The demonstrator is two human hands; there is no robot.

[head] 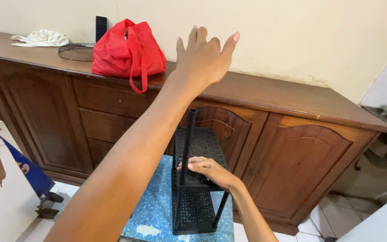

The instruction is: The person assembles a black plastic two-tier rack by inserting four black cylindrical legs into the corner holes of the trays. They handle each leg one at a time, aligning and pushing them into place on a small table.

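A small black rack with perforated shelves and thin upright poles stands on a blue patterned surface. My right hand rests on the near edge of its middle shelf, fingers curled around it beside a tall black pole. My left hand is raised high with its fingers apart, holding nothing, stretched out over the top of a long wooden cabinet, just right of a red cloth bag.
On the cabinet top lie a white cloth, a round wire tray and a dark upright remote-like object. A white and blue piece stands at the left. White floor tiles show at the lower right.
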